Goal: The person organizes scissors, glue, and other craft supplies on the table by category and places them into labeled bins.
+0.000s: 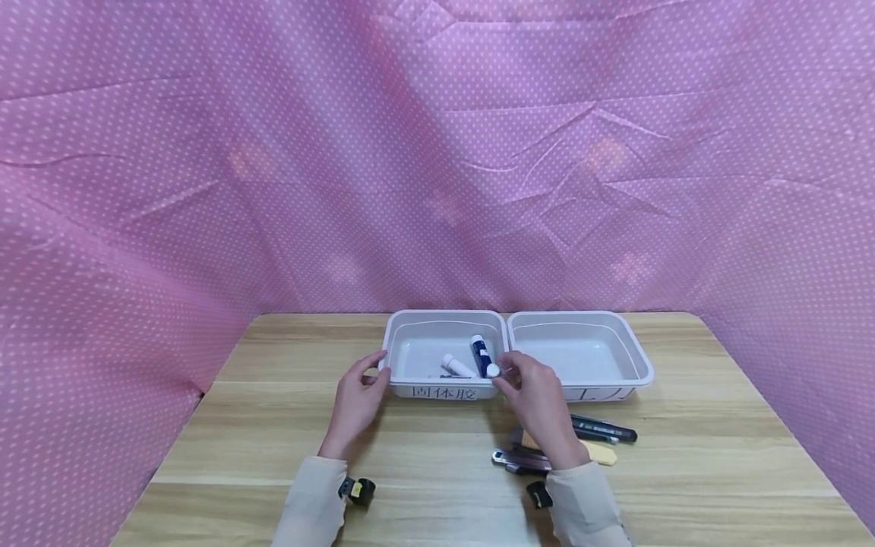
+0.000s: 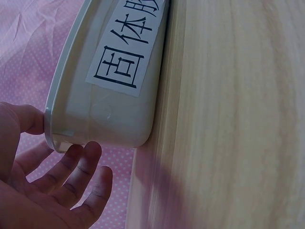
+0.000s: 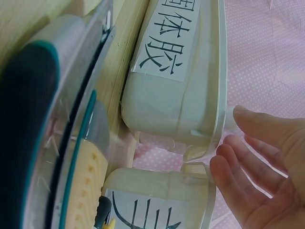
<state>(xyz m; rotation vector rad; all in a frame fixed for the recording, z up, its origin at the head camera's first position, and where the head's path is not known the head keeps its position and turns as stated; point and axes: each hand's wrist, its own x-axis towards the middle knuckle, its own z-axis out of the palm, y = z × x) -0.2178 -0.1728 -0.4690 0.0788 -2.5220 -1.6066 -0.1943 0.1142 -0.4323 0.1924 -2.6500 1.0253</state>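
My left hand [image 1: 358, 401] holds the left end of a white plastic bin [image 1: 444, 312], its thumb on the rim and its fingers against the end wall in the left wrist view. My right hand [image 1: 540, 399] is at that bin's right front corner, its fingers loosely bent and the thumb a little off the rim in the right wrist view. Inside the bin lie a blue glue stick [image 1: 481, 354] with a white cap and a white glue stick [image 1: 458, 366]. Close to my right fingertips shows a round white cap [image 1: 493, 370]; its lower part is hidden.
A second white bin [image 1: 581, 314] stands beside the first. Several utility knives lie under and beside my right forearm, including a dark green one [image 1: 611, 431] and a yellow one [image 1: 601, 453]. Pink dotted cloth [image 1: 437, 190] hangs behind the wooden table [image 1: 437, 471].
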